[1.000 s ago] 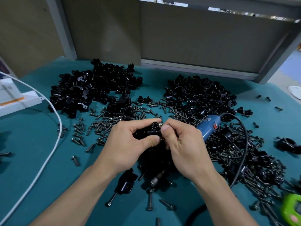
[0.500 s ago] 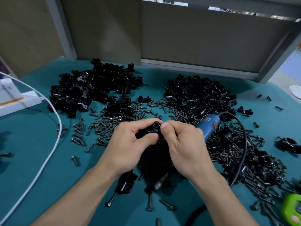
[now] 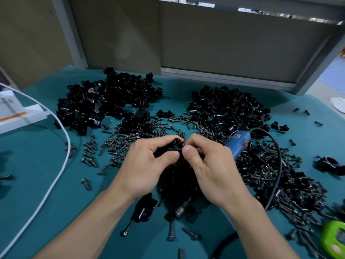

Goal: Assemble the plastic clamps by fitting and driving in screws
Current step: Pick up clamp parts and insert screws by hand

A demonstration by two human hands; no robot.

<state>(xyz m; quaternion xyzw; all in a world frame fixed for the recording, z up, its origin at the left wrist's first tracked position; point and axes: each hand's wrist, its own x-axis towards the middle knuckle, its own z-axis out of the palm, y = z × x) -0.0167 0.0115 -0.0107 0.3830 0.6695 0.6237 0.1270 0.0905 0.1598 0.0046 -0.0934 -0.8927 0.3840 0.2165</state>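
Head view of hand-starting a screw. The left hand [image 3: 147, 165] holds a black plastic clamp [image 3: 175, 145] in the air just above the teal counter [image 3: 37, 156]. Its grip is clamped round the clamp body, with the thumb in front, the forefinger over the top and the clamp's round socket facing up. The right hand [image 3: 209, 165] meets the clamp from the side, its grip pinched together on a small screw [image 3: 184, 144] that the fingertips largely hide. The step is judged to be seating the screw before driving. If the screw enters tilted, it may cross-thread the plastic. If the pinch slips, the screw drops among the loose screws [image 3: 119, 144] below and has to be picked out again. A barely seated screw may also fall out when the right hand lets go to fetch the blue electric screwdriver [image 3: 238, 144], which lies just beyond it. Should the left grip loosen, the clamp's holes could shift out of line.
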